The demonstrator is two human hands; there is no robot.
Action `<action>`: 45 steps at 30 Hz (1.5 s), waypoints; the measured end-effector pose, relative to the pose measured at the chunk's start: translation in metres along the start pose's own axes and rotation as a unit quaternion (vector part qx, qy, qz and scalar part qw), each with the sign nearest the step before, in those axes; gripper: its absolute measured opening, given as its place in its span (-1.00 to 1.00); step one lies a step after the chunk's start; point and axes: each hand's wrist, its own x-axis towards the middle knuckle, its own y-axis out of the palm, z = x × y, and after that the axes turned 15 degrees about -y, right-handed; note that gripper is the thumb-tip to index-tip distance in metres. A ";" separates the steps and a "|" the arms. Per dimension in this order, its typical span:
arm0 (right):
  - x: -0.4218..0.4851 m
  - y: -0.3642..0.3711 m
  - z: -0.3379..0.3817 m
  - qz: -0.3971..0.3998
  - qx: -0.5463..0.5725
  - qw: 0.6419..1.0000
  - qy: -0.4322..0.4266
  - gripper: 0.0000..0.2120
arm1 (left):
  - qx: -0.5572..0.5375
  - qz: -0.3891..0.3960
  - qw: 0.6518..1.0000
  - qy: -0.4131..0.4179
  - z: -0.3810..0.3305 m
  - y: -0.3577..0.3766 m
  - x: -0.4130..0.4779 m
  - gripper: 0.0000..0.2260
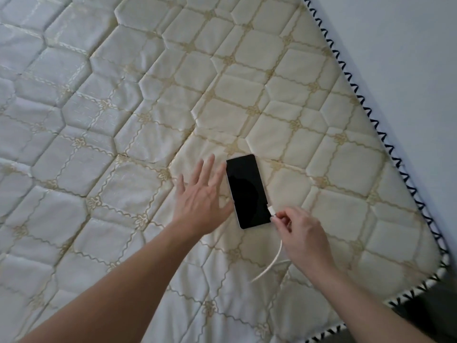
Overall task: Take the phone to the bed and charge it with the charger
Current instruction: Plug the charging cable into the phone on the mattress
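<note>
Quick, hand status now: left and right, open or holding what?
Left hand: open, fingers spread, empty, beside the phone on the mattress.
Right hand: closed, pinching the charger cable plug at the phone's edge.

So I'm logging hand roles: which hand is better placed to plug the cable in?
Right hand: it already pinches the white cable plug beside the black phone's lower end. Left hand lies open alongside.

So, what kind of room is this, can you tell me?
Most likely a bedroom. A bare quilted mattress with dark zigzag edge stitching fills the view and lies against a plain wall. A phone lies on it, and the right hand holds a white charging cable.
</note>
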 end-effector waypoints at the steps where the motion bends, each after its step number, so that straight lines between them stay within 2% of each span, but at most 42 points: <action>1: -0.011 0.006 0.000 -0.002 0.008 1.000 0.004 -0.88 | 0.010 -0.016 1.000 0.025 -0.005 0.002 -0.001 -0.20; 4: -0.036 0.023 0.003 -0.006 0.037 0.999 0.020 -0.89 | 0.046 -0.013 0.994 0.094 -0.019 0.010 0.000 -0.18; 7: -0.050 0.034 0.007 -0.033 0.052 0.998 0.024 -0.91 | 0.066 0.003 0.991 0.117 -0.026 0.016 0.007 -0.15; 12: -0.054 0.048 0.012 -0.067 0.067 0.995 0.034 -0.87 | 0.065 0.014 0.992 0.108 -0.030 0.026 0.016 -0.12; 22: -0.052 0.061 0.017 -0.071 0.045 0.996 0.040 -0.79 | 0.062 0.026 0.992 0.104 -0.030 0.022 0.019 -0.12; 28: -0.049 0.065 0.019 -0.076 0.032 0.996 0.038 -0.82 | 0.061 0.035 0.993 0.100 -0.030 0.020 0.019 -0.13; 33: -0.048 0.065 0.019 -0.081 0.023 0.996 0.041 -0.81 | 0.086 -0.004 0.990 0.108 -0.034 0.013 0.022 -0.20; 37: -0.047 0.067 0.016 -0.078 0.014 0.996 0.040 -0.80 | 0.094 -0.042 0.988 0.118 -0.038 0.006 0.029 -0.13; 42: -0.044 0.068 0.015 -0.079 -0.022 0.996 0.028 -0.71 | 0.104 -0.024 0.986 0.126 -0.037 0.006 0.034 -0.13; 45: -0.044 0.069 0.016 -0.077 -0.059 0.995 0.017 -0.77 | 0.082 0.000 0.987 0.137 -0.035 0.006 0.036 -0.11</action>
